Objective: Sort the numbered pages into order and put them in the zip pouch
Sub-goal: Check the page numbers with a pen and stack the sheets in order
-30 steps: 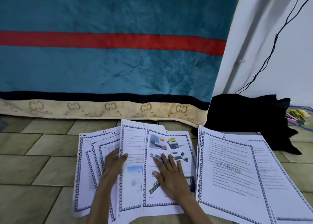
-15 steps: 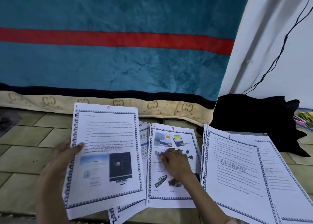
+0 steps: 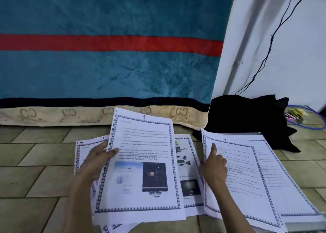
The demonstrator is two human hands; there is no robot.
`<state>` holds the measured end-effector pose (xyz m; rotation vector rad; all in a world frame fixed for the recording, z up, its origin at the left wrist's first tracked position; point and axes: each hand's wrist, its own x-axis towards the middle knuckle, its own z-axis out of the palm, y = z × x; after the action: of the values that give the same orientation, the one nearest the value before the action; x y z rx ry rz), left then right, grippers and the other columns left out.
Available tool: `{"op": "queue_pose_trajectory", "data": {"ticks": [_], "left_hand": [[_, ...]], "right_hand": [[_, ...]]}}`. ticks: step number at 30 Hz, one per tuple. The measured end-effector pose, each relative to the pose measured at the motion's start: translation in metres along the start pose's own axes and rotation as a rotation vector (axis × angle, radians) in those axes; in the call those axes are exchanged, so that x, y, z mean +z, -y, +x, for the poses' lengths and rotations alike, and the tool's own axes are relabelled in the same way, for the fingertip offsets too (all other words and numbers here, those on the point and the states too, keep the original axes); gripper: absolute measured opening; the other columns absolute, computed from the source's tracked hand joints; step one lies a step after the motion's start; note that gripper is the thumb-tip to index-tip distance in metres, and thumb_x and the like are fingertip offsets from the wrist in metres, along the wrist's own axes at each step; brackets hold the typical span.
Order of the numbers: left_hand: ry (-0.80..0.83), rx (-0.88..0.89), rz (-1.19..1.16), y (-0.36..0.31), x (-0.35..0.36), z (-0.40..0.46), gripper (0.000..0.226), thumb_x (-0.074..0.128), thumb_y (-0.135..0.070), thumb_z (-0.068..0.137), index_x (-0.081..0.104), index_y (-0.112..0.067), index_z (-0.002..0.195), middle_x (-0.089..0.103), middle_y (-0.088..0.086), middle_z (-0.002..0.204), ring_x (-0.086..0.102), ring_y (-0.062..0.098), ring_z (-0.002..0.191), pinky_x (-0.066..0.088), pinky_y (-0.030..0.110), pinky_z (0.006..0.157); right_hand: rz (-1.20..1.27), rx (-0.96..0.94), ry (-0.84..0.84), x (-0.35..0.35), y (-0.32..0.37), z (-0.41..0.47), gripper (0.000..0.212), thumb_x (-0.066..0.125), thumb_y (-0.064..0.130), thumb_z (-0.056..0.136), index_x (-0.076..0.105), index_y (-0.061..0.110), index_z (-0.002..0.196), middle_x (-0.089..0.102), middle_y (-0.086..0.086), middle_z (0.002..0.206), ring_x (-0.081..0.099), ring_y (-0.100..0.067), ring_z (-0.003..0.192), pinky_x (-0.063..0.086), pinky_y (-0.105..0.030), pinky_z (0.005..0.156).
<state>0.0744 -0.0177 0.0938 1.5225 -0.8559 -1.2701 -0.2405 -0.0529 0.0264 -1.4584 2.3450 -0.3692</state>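
Page 9 [image 3: 141, 165], a bordered sheet with a "STORAGE" watermark and a monitor picture, is held up by its left edge in my left hand [image 3: 96, 159]. Under it lie page 11 [image 3: 84, 144] at the left and the pictured page 14 [image 3: 187, 172] in the middle. On the right sits a stack topped by page 6 [image 3: 247, 176]. My right hand [image 3: 214, 165] rests on that stack's left edge, index finger pointing up the sheet, the other fingers curled. A grey flat edge under the right stack [image 3: 298, 225] may be the pouch; I cannot tell.
A teal blanket [image 3: 109, 65] with a red stripe hangs behind the pages. A black cloth [image 3: 247, 112] lies at the right by the white wall, with a dangling black cable [image 3: 268, 53] and coloured small items [image 3: 296, 116] beyond. The floor is tiled [image 3: 35, 162].
My left hand pulled page 9 from the left pile, lifted it and carried it rightward over the middle pages. My right hand left page 14 and moved onto the page 6 stack.
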Motion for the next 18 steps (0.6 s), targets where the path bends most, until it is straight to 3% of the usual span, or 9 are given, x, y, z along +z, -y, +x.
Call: {"op": "queue_pose_trajectory", "data": {"ticks": [2, 4, 6, 8, 11, 12, 15, 17, 18], "left_hand": [[0.078, -0.007, 0.007, 0.004, 0.028, 0.004, 0.026, 0.054, 0.002, 0.089, 0.06, -0.014, 0.109, 0.066, 0.011, 0.112, 0.066, 0.011, 0.076, 0.052, 0.024, 0.065], [0.138, -0.014, 0.034, 0.008, 0.055, 0.006, 0.026, 0.053, 0.004, 0.089, 0.06, -0.015, 0.105, 0.066, 0.01, 0.112, 0.066, 0.012, 0.072, 0.054, 0.026, 0.065], [0.175, -0.014, 0.073, 0.012, 0.079, 0.008, 0.027, 0.052, 0.004, 0.089, 0.059, -0.009, 0.112, 0.064, 0.015, 0.118, 0.064, 0.019, 0.079, 0.053, 0.03, 0.075], [0.212, -0.005, 0.089, 0.018, 0.103, 0.012, 0.029, 0.051, 0.005, 0.09, 0.059, -0.005, 0.116, 0.063, 0.015, 0.117, 0.063, 0.019, 0.083, 0.054, 0.028, 0.075], [0.226, 0.002, 0.103, 0.03, 0.137, 0.017, 0.03, 0.052, 0.003, 0.09, 0.059, -0.006, 0.118, 0.063, 0.013, 0.119, 0.064, 0.023, 0.091, 0.053, 0.03, 0.083], [0.229, 0.0, 0.114, 0.034, 0.15, 0.018, 0.03, 0.052, 0.001, 0.09, 0.058, -0.007, 0.119, 0.063, 0.012, 0.12, 0.063, 0.025, 0.098, 0.051, 0.032, 0.088], [0.232, 0.008, 0.193, 0.046, 0.183, 0.021, 0.034, 0.051, -0.001, 0.09, 0.056, -0.009, 0.122, 0.063, 0.008, 0.122, 0.06, 0.026, 0.11, 0.048, 0.031, 0.093], [0.246, -0.017, 0.206, 0.053, 0.199, 0.021, 0.035, 0.05, -0.004, 0.09, 0.056, -0.012, 0.123, 0.062, 0.005, 0.124, 0.059, 0.025, 0.112, 0.048, 0.034, 0.096], [0.248, -0.021, 0.216, 0.056, 0.205, 0.021, 0.035, 0.05, -0.005, 0.09, 0.056, -0.013, 0.123, 0.062, 0.004, 0.124, 0.059, 0.025, 0.114, 0.048, 0.033, 0.096]], "right_hand": [[0.318, 0.001, 0.053, -0.017, -0.011, 0.003, 0.078, 0.051, 0.007, 0.085, 0.007, 0.016, 0.149, 0.057, -0.024, 0.115, 0.052, -0.039, 0.107, 0.045, -0.037, 0.075], [0.538, 0.018, 0.059, -0.041, -0.023, 0.006, 0.068, 0.045, 0.0, 0.09, 0.014, 0.013, 0.149, 0.052, -0.026, 0.127, 0.054, -0.04, 0.109, 0.04, -0.032, 0.072], [0.633, 0.018, 0.044, -0.063, -0.038, 0.013, 0.064, 0.044, -0.003, 0.09, 0.02, 0.013, 0.148, 0.042, -0.022, 0.141, 0.051, -0.037, 0.112, 0.041, -0.034, 0.079], [0.691, 0.02, 0.037, -0.082, -0.054, 0.018, 0.067, 0.044, -0.006, 0.09, 0.021, 0.019, 0.148, 0.038, -0.017, 0.144, 0.05, -0.034, 0.115, 0.041, -0.037, 0.086], [0.622, -0.054, 0.048, -0.102, -0.07, 0.021, 0.065, 0.041, -0.007, 0.089, 0.033, 0.027, 0.144, 0.037, -0.011, 0.146, 0.044, -0.032, 0.125, 0.039, -0.036, 0.089], [0.598, -0.078, 0.055, -0.107, -0.071, 0.019, 0.06, 0.04, -0.008, 0.089, 0.042, 0.027, 0.139, 0.04, -0.01, 0.145, 0.048, -0.032, 0.12, 0.041, -0.036, 0.087], [0.5, -0.128, 0.085, -0.111, -0.066, 0.014, 0.05, 0.036, -0.006, 0.091, 0.055, 0.023, 0.126, 0.058, -0.019, 0.124, 0.06, -0.035, 0.081, 0.049, -0.036, 0.068], [0.405, -0.177, 0.123, -0.106, -0.056, 0.01, 0.051, 0.034, -0.005, 0.092, 0.048, 0.019, 0.135, 0.058, -0.013, 0.104, 0.065, -0.029, 0.08, 0.054, -0.03, 0.07], [0.355, -0.21, 0.151, -0.101, -0.05, 0.007, 0.054, 0.033, -0.003, 0.092, 0.04, 0.021, 0.141, 0.055, -0.011, 0.101, 0.064, -0.017, 0.07, 0.052, -0.019, 0.059]]}}
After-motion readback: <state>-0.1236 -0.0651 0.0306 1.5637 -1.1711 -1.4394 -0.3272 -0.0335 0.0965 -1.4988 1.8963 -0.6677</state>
